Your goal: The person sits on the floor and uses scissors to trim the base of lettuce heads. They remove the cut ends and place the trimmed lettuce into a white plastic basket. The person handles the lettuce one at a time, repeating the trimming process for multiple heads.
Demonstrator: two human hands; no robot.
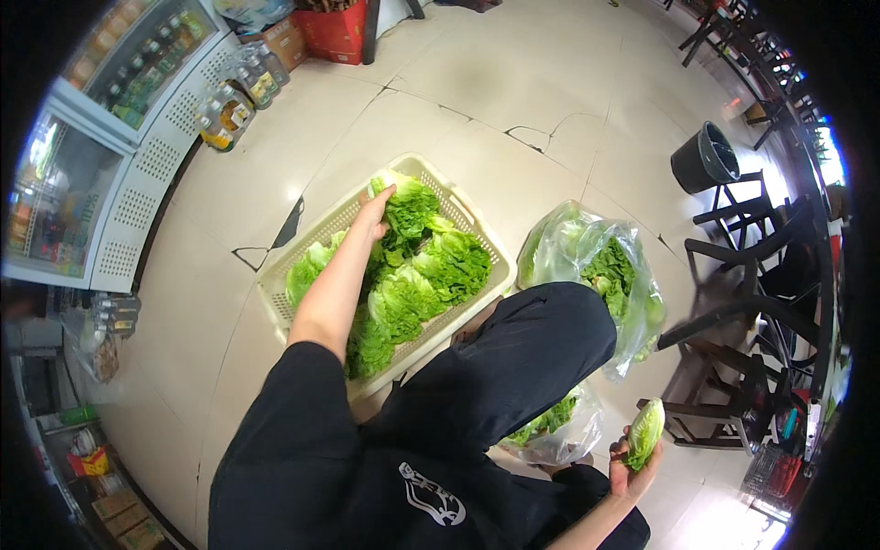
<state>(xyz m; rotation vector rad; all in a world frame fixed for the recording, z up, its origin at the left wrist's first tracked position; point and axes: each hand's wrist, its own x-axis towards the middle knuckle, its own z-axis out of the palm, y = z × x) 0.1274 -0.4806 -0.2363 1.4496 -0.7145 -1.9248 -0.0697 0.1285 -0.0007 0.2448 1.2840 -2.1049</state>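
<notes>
A cream plastic basket on the tiled floor holds several heads of green leaf lettuce. My left hand is at the basket's far side, its fingers around a lettuce head. Out to the right, my right hand holds a small, pale, narrow lettuce head upright. A clear plastic bag of leafy greens lies right of the basket, beside my knee. A second clear bag with greens is partly hidden under my leg.
Glass-door drink fridges line the left, with packs of bottles beside them. A red box is at the top. To the right are a black bucket, dark chairs and a wooden stool. Some floor tiles are cracked.
</notes>
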